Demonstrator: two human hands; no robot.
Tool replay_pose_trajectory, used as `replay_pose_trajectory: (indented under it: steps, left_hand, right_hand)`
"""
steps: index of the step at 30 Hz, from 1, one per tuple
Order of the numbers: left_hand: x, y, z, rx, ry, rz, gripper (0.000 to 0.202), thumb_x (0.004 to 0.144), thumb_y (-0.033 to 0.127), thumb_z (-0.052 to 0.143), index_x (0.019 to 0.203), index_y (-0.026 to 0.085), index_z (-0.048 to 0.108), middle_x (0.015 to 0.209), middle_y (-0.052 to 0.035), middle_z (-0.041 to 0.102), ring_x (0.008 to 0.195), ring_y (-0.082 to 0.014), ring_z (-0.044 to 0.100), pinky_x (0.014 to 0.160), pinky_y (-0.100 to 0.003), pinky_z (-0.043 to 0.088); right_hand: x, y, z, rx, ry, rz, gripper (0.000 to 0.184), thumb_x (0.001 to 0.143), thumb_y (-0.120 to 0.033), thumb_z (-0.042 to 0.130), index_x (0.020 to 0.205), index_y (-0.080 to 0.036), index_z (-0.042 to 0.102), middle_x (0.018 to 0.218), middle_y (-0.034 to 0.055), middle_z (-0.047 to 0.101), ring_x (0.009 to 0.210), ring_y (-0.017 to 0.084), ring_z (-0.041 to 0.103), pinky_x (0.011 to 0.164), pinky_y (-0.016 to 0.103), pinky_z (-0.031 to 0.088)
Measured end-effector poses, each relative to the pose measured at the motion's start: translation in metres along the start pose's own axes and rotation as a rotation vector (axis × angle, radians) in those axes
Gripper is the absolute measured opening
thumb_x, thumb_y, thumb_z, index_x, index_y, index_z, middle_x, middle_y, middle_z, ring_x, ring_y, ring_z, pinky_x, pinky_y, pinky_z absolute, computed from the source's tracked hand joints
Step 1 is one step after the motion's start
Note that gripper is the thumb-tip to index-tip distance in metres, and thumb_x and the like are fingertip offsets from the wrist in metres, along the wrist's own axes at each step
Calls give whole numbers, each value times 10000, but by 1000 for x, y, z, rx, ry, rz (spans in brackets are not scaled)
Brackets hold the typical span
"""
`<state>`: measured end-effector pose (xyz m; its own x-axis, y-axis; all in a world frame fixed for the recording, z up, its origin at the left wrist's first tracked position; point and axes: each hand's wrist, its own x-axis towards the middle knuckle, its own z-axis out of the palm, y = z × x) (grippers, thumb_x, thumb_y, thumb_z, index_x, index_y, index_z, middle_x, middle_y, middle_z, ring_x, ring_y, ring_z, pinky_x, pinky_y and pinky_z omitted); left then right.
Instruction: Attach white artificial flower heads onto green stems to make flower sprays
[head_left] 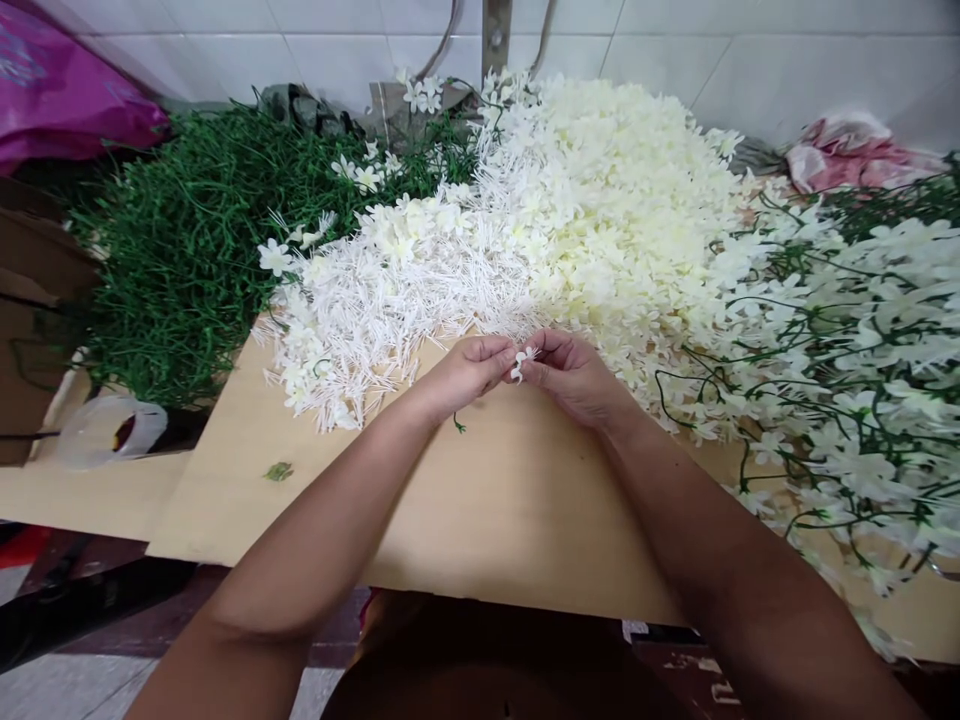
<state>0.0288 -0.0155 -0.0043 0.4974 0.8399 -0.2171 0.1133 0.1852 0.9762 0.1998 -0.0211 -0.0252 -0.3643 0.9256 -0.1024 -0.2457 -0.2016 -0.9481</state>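
My left hand (480,364) and my right hand (568,374) meet over the front of the board, fingertips almost touching. Between them is a small white artificial flower (523,366), pinched by the right thumb and fingers. The left hand is closed, thumb against fingers, and a green plastic stem's tip (460,426) pokes out below it; the rest of that stem is hidden by the hand. Just beyond the hands lies a heap of white stamen sticks (450,280). Behind the right hand rises a big pile of cream-white petals (622,190).
Green plastic stems (180,240) are heaped at left, beside a cardboard box (34,300) and a clear plastic container (90,432). Flowers on stems (862,420) spread over the right side. A green scrap (277,471) lies on the tan board (480,520). A tiled wall (330,60) stands behind.
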Motion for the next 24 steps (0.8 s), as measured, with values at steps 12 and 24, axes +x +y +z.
replay_pose_trajectory:
  steps: [12, 24]
  left_hand:
    - [-1, 0, 0, 96, 8, 50, 477, 763, 614, 574, 592, 189, 442, 552, 51, 387, 527, -79, 302, 510, -248, 226]
    - [2, -3, 8, 89, 75, 31, 341, 844, 367, 549, 588, 179, 425, 550, 57, 358, 536, -78, 296, 542, -242, 237]
  right_hand:
    - [-1, -1, -2, -7, -2, 29, 372, 529, -403, 912, 702, -196, 656, 658, -25, 687, 634, 116, 645, 706, 276, 534]
    - [-2, 0, 6, -228, 160, -71, 422, 527, -434, 883, 622, -201, 545, 613, -39, 586, 586, 103, 517, 587, 266, 422]
